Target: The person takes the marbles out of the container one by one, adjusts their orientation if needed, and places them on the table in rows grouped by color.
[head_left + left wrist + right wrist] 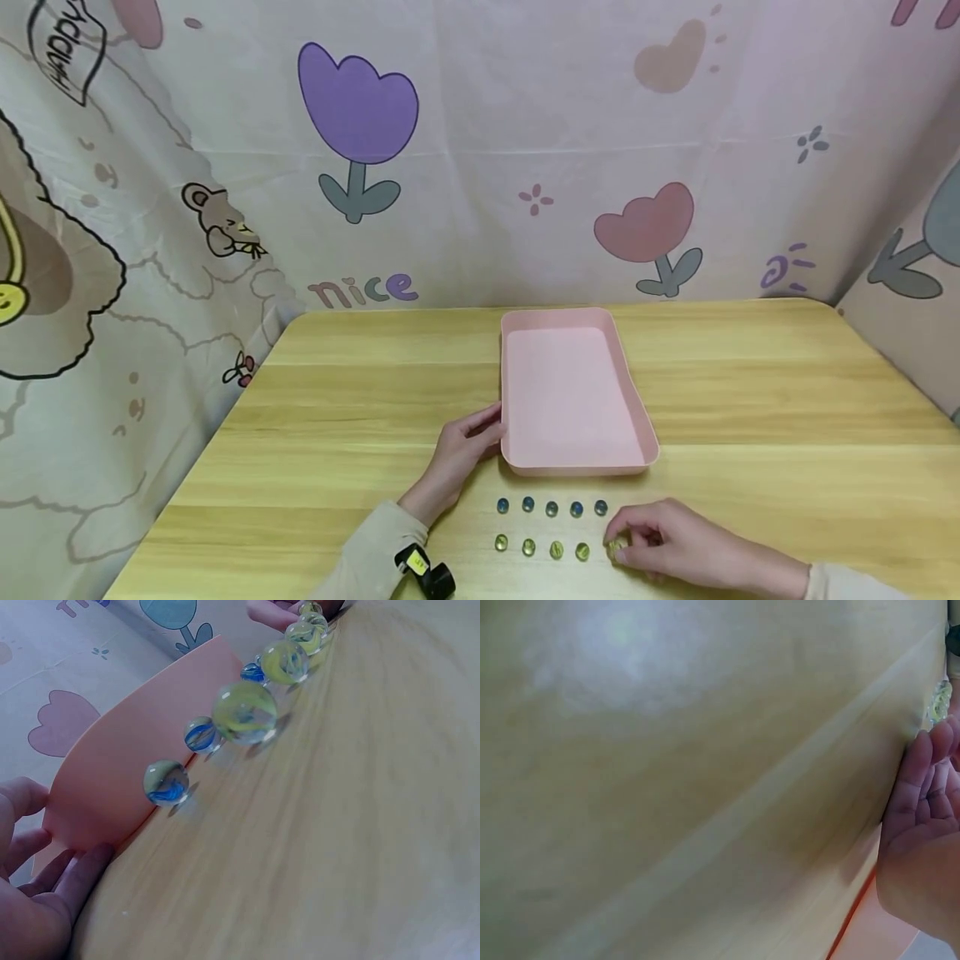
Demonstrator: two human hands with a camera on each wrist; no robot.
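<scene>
My right hand (pixel 678 537) pinches a yellow-green glass marble (pixel 617 547) between thumb and fingertips at the right end of the front row. That row holds several yellow-green marbles (pixel 556 550) on the table. Just behind it runs a row of blue-streaked glass marbles (pixel 552 508). A pink rectangular tray (pixel 577 469) lies beyond both rows, with nothing inside. Against the tray's left wall rest the fingers of my left hand (pixel 461 454); the left wrist view shows its fingertips (pixel 30 796) on the outer wall. In the right wrist view, curled fingers (pixel 911 776) are beside a marble.
The wooden table (pixel 375 383) extends to both sides of the tray. Behind it hangs a printed cloth (pixel 480 100) with flowers and hearts, which also covers the left and right sides. A black wrist camera (pixel 426 572) is strapped over my left sleeve.
</scene>
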